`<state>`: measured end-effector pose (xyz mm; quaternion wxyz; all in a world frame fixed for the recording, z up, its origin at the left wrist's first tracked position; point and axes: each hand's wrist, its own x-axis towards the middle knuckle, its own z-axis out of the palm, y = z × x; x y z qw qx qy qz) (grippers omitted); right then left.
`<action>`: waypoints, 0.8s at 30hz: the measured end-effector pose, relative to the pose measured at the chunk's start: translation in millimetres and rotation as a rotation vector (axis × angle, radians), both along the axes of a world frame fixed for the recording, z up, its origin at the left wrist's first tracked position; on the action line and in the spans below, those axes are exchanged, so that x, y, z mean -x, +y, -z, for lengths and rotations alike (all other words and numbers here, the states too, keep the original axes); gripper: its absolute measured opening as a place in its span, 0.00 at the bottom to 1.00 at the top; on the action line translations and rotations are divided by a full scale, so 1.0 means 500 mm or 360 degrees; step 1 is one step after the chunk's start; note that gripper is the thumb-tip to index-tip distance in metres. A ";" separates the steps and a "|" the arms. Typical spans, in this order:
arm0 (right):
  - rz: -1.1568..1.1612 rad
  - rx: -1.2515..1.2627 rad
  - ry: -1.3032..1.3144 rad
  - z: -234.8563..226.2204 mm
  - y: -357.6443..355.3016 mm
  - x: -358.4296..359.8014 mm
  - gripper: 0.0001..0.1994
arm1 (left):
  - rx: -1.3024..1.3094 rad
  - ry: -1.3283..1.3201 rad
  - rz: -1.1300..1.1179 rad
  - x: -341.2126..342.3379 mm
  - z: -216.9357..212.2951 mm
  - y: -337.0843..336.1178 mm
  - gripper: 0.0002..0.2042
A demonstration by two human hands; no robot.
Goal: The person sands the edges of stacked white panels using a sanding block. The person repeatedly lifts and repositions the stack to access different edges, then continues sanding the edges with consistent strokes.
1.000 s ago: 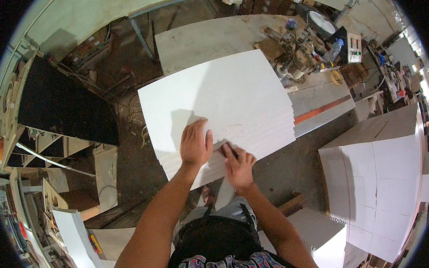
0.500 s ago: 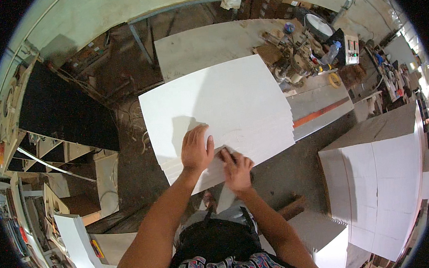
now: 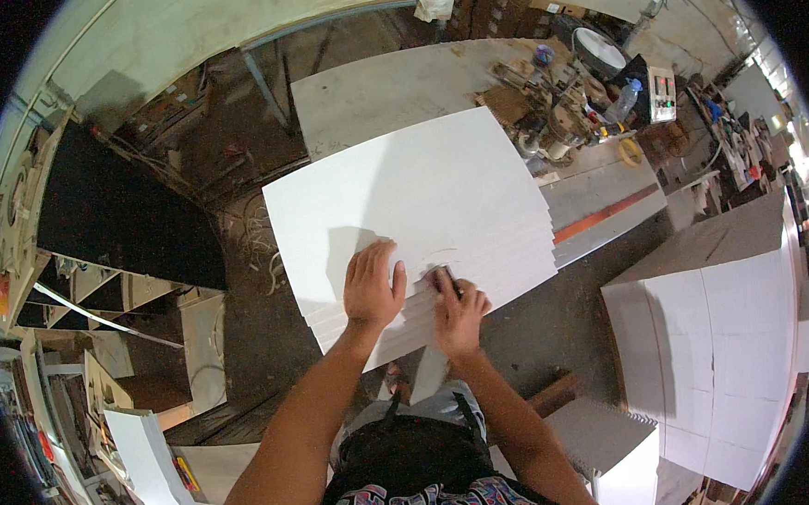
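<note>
A fanned stack of white panels (image 3: 437, 186) lies in front of me, their near edges stepped like stairs. My left hand (image 3: 372, 282) rests on the top panel near that stepped side, fingers stretched out and the thumb a little apart. Just to its right, my right hand (image 3: 462, 314) is closed round a small dark hand tool (image 3: 442, 276), whose exact kind I cannot make out. The tool's front end is at the stepped edges, and faint brownish marks show on the white surface just beyond it.
Behind the stack stands a grey worktable (image 3: 385, 92) with a machine (image 3: 563, 118), a plastic bottle (image 3: 629, 98) and a control box (image 3: 661, 91). Large white panels (image 3: 707, 354) are stacked at right. A black-topped wooden cabinet (image 3: 124, 209) stands left; a white board (image 3: 149, 462) leans at lower left.
My right hand has moved slightly right and away from me with the dark tool. My left hand has hardly shifted on the panel.
</note>
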<state>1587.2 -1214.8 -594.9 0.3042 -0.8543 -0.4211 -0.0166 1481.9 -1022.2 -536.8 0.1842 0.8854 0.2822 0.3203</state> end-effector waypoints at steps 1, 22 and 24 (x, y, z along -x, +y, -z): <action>0.0159 -0.0036 0.0014 0.004 0.007 -0.006 0.29 | -0.0016 -0.0010 0.0002 0.001 0.001 0.000 0.19; -0.0222 -0.0008 -0.0087 -0.008 -0.006 0.000 0.34 | -0.0102 -0.0005 0.0043 -0.002 0.007 0.001 0.18; -0.0066 0.0062 0.0015 -0.003 -0.005 -0.011 0.33 | -0.0094 -0.0012 0.0043 0.000 0.010 0.002 0.18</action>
